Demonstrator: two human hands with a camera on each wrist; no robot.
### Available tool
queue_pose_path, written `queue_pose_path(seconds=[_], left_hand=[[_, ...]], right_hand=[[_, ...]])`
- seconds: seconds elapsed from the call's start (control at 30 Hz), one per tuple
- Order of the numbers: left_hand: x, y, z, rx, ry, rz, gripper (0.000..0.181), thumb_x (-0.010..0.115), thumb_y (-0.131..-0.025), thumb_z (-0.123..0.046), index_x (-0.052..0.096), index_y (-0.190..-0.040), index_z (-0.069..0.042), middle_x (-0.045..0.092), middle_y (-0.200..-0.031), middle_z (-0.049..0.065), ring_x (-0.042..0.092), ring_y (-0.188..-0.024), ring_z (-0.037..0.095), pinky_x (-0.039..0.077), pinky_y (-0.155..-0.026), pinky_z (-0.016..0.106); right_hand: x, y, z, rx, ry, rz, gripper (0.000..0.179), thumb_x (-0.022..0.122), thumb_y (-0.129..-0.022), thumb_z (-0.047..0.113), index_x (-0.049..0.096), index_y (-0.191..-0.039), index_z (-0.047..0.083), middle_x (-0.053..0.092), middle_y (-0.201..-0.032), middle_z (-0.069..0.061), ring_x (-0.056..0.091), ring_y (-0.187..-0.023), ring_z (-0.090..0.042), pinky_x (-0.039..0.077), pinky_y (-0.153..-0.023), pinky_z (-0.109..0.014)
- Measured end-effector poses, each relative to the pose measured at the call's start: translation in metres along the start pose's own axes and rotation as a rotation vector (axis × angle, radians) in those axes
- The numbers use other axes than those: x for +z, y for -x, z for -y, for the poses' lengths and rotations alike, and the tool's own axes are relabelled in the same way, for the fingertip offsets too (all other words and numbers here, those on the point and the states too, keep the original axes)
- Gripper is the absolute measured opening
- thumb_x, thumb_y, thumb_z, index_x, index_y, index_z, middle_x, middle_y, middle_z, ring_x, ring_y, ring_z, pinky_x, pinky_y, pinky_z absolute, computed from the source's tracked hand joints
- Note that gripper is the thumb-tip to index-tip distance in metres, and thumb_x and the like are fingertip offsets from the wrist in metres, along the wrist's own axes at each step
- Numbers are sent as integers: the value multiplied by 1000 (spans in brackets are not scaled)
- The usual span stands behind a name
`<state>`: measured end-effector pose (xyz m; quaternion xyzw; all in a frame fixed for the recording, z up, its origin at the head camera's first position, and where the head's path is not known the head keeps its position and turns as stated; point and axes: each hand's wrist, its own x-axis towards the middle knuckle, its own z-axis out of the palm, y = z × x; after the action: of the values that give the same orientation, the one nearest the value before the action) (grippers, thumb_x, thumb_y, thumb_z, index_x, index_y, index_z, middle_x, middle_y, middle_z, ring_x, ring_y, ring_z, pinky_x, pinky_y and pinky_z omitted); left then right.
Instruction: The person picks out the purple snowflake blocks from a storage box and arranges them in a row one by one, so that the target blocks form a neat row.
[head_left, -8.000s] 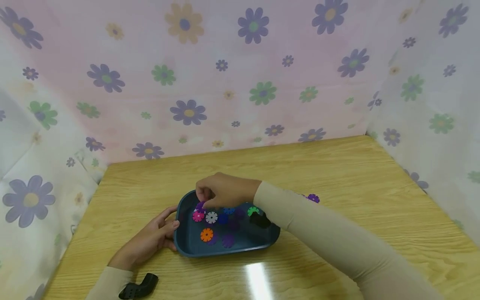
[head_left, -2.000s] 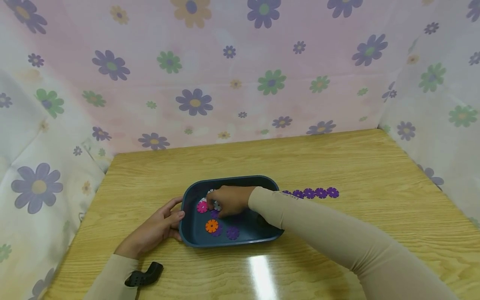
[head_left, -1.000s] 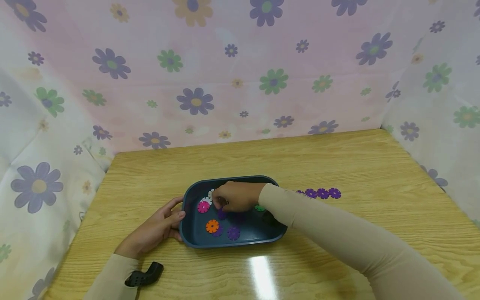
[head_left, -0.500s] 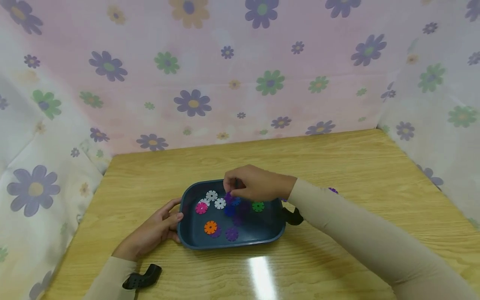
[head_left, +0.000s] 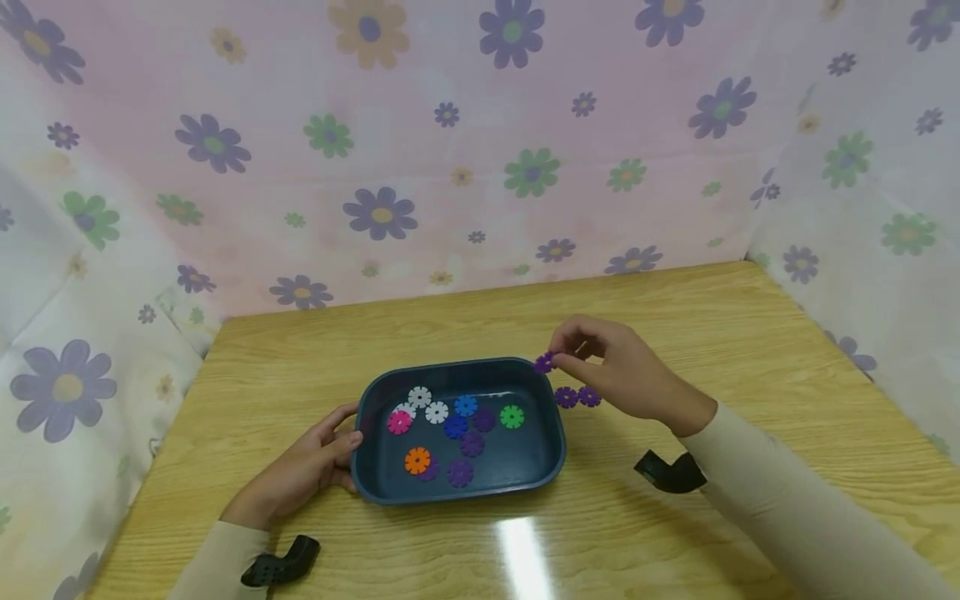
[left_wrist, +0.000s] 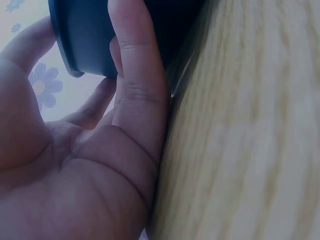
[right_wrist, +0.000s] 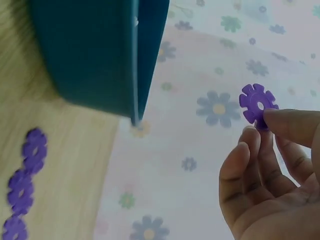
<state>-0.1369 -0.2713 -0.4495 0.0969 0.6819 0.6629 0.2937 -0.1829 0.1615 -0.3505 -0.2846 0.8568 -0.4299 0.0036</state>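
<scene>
Between thumb and fingertips, my right hand [head_left: 630, 371] pinches a purple notched, flower-shaped disc [head_left: 544, 362], held above the tray's right rim. The disc [right_wrist: 258, 104] shows its centre hole in the right wrist view. Below this hand lies a row of purple discs [head_left: 577, 397]; part of it is hidden behind the hand. My left hand [head_left: 303, 467] rests against the left end of the dark blue tray [head_left: 551, 479], thumb at the rim and fingers spread along the outer wall. In the left wrist view, the palm [left_wrist: 100, 170] faces the camera beside the tray.
Inside the tray lie several loose discs: orange [head_left: 417, 461], pink [head_left: 400, 422], white [head_left: 437, 412], blue [head_left: 456, 427], green [head_left: 512, 417] and purple [head_left: 461, 474]. The wooden table [head_left: 450, 550] ends at a flower-patterned cloth [head_left: 450, 208] behind and at both sides.
My right hand has reached into the tray, lifted out a purple disc and carried it right, past the rim. The left hand has stayed at the tray's end.
</scene>
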Motion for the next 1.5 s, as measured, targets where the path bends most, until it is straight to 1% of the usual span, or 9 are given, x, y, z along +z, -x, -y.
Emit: queue_pose_path(seconds=[0.17, 0.3, 0.43, 0.63, 0.83, 1.03, 1.23, 1.37, 1.5], left_hand=[[0, 1, -1, 17, 12, 17, 54, 38, -110, -22, 12, -156, -11, 66, -117, 7, 71, -92, 15, 61, -75, 32], [0, 3, -3, 37, 25, 27, 55, 38, -110, -21, 11, -156, -8, 68, -116, 7, 72, -91, 16, 61, -74, 32], [1, 3, -4, 36, 36, 30, 55, 38, -110, -22, 11, -157, -9, 68, -115, 7, 72, -91, 16, 61, -74, 31], [0, 2, -3, 22, 19, 17, 54, 38, -110, -22, 12, -156, -10, 68, -115, 8, 72, -91, 16, 61, -74, 32], [-1, 3, -3, 47, 37, 32, 52, 37, -110, -20, 14, -156, -10, 71, -110, 6, 72, -90, 15, 61, -73, 31], [0, 2, -1, 64, 59, 51, 49, 36, -110, -18, 16, -155, -11, 71, -108, 6, 72, -89, 15, 61, -73, 30], [-1, 2, 1, 45, 54, 43, 50, 37, -111, -20, 15, -155, -10, 71, -108, 6, 72, -89, 16, 61, -73, 31], [0, 3, 0, 25, 49, 36, 53, 38, -110, -21, 12, -155, -9, 71, -109, 6, 72, -89, 16, 61, -74, 32], [0, 2, -3, 18, 33, 24, 56, 38, -110, -22, 9, -155, -9, 71, -109, 6, 72, -89, 16, 61, -74, 32]], right_hand=[[-9, 21, -13, 29, -25, -81, 6, 66, -98, 12, 67, -103, 16, 68, -99, 2, 64, -89, -12, 55, -80, -22], [-18, 33, -19, 52, -21, -118, 6, 65, -98, 13, 67, -104, 16, 69, -99, 0, 66, -88, -11, 54, -75, -21], [-27, 42, -29, 91, 1, -156, 7, 64, -99, 15, 67, -105, 16, 69, -99, 0, 67, -86, -8, 54, -71, -21], [-42, 51, -47, 146, 27, -208, 10, 64, -99, 18, 68, -107, 14, 69, -100, 2, 68, -83, -6, 55, -70, -21], [-60, 53, -68, 242, 34, -235, 18, 64, -99, 24, 67, -111, 12, 68, -103, 5, 67, -84, -5, 54, -74, -17], [-72, 56, -91, 348, 76, -219, 25, 62, -100, 32, 67, -114, 12, 70, -100, -1, 67, -83, -13, 53, -72, -22], [-80, 61, -117, 410, 117, -130, 29, 58, -102, 36, 65, -116, 12, 69, -106, -10, 67, -89, -24, 56, -76, -32], [-87, 65, -133, 453, 138, -80, 30, 56, -103, 37, 64, -119, 12, 69, -107, -11, 66, -90, -23, 56, -75, -34], [-91, 68, -143, 496, 120, -42, 33, 57, -103, 37, 63, -121, 9, 68, -110, -13, 65, -89, -22, 55, -74, -34]])
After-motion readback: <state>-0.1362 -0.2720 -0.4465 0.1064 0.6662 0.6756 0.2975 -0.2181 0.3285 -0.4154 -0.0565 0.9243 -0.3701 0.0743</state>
